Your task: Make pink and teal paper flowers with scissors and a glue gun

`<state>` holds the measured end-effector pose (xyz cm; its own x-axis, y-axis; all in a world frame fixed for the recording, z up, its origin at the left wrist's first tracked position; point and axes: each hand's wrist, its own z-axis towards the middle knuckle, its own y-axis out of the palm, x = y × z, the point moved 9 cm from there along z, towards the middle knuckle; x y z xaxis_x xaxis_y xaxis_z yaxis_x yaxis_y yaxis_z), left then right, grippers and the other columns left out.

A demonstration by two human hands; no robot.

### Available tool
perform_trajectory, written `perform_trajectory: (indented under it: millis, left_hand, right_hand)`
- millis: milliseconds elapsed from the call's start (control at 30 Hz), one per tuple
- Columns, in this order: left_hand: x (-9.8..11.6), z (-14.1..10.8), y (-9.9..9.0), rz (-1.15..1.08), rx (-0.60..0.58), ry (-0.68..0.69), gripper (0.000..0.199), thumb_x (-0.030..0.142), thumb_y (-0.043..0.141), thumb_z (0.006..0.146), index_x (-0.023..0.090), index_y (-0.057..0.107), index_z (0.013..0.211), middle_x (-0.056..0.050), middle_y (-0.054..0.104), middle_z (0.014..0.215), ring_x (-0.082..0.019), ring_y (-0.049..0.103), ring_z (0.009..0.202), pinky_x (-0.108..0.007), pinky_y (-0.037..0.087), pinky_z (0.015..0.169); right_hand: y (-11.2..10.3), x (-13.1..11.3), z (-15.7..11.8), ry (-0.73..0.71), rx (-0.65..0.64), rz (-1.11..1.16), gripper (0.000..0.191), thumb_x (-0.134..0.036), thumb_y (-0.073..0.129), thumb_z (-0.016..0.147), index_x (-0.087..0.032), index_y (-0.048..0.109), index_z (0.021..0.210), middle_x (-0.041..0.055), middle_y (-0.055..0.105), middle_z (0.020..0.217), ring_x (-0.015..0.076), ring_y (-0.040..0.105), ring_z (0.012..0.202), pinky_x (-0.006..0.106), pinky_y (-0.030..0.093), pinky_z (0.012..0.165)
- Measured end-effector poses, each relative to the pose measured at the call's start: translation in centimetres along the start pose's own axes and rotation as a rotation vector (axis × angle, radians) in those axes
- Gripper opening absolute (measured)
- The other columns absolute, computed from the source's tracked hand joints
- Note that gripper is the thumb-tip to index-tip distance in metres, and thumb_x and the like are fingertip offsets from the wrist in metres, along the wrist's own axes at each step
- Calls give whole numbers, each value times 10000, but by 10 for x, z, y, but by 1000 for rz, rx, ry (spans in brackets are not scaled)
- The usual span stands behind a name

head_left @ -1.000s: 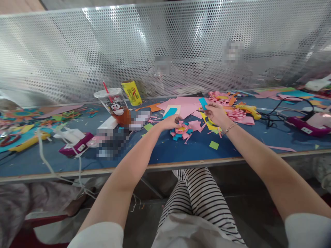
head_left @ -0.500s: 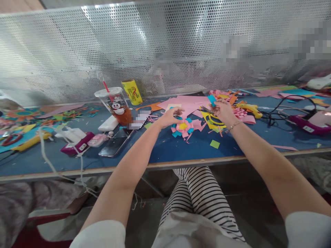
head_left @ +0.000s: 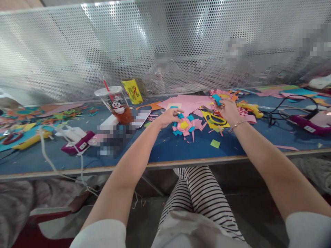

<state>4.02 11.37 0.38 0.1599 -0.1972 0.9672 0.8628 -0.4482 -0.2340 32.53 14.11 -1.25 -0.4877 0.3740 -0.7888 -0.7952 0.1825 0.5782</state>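
Observation:
A paper flower (head_left: 184, 125) with a yellow middle and pink and blue petals lies on the blue table. My left hand (head_left: 169, 117) is at its upper left edge, fingers curved and apart, with the thumb close to the petals; whether it touches them is hard to tell. Farther right, my right hand (head_left: 229, 109) pinches a small blue paper piece (head_left: 216, 100) above the table. Below that hand lie scissors with yellow handles (head_left: 217, 119), among pink and yellow paper. Behind my right hand sit pink ruffled paper flowers (head_left: 219, 93), partly hidden.
To the left stand a drink cup (head_left: 121, 106) with a straw and a yellow can-like container (head_left: 132, 91). A purple power strip (head_left: 77, 143) trails white cables; another purple strip (head_left: 310, 125) has a black cord. A yellow glue gun (head_left: 249, 108) lies right. A perforated metal screen (head_left: 181, 41) rises behind.
My right hand has shifted slightly right with the blue paper piece. My left hand's fingers have come a little lower, nearer the flower's petals. The scissors stay on the table.

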Motion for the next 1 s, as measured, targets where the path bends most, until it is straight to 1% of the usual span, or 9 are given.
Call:
perform_trajectory:
  millis: [133,233,333,467,567,733,867,933,1000]
  left_hand:
    - [12,-1,-3,-51,43,68,429,62,759,509,129,675,924,-20,589,801,-107,537,723,-257,429,655]
    - [18,-1,-6,-165,69,99,365,118,776,534,133,657,879,2,578,756,-91,536,664,-243,437,618]
    - [18,0,-9,-280,107,106,352,175,788,559,147,626,870,22,552,697,-86,536,605,-228,447,555]
    - [18,0,-12,-423,147,153,388,194,801,555,160,600,885,24,577,719,-93,566,639,-236,486,601]
    - [16,1,-12,-479,163,180,357,213,790,590,164,590,881,20,587,715,-94,571,647,-243,491,630]
    - [13,2,-10,-492,156,173,348,201,784,608,174,583,891,17,596,736,-104,583,660,-256,490,638]
    - [15,2,-10,-511,167,169,327,198,772,629,172,584,896,13,598,735,-102,578,648,-257,494,626]
    - [16,2,-11,-528,184,179,320,190,766,633,170,584,895,5,609,763,-103,581,659,-255,495,627]
    - [17,2,-12,-539,200,186,320,180,766,628,171,583,891,0,617,791,-106,589,684,-254,497,639]
  right_hand:
    - [15,6,-10,27,-78,-9,207,-12,588,639,-188,479,646,-47,576,629,106,632,646,325,605,758]
    - [35,17,-24,90,-171,-88,173,-32,601,648,-182,515,645,-33,607,668,95,636,660,314,585,821]
    - [54,28,-41,130,-268,-187,117,-81,621,666,-183,604,722,-7,655,760,106,652,723,308,567,854]
    - [76,39,-60,151,-414,-255,126,-118,630,668,-181,662,772,11,680,831,133,655,820,329,538,905]
    - [78,44,-64,175,-445,-284,143,-131,639,674,-172,674,807,31,681,871,147,658,847,349,521,924]
    - [77,41,-64,164,-476,-319,159,-172,634,712,-173,647,871,57,667,944,163,656,892,360,520,916]
    - [74,37,-64,150,-415,-359,310,-129,599,688,-205,588,988,23,648,868,146,669,759,354,556,802]
    - [75,34,-64,108,-392,-413,309,-118,586,677,-208,579,972,10,639,837,136,663,703,335,559,737]
    - [76,33,-64,83,-388,-470,204,-125,586,677,-185,590,872,14,635,814,132,656,688,305,553,699]
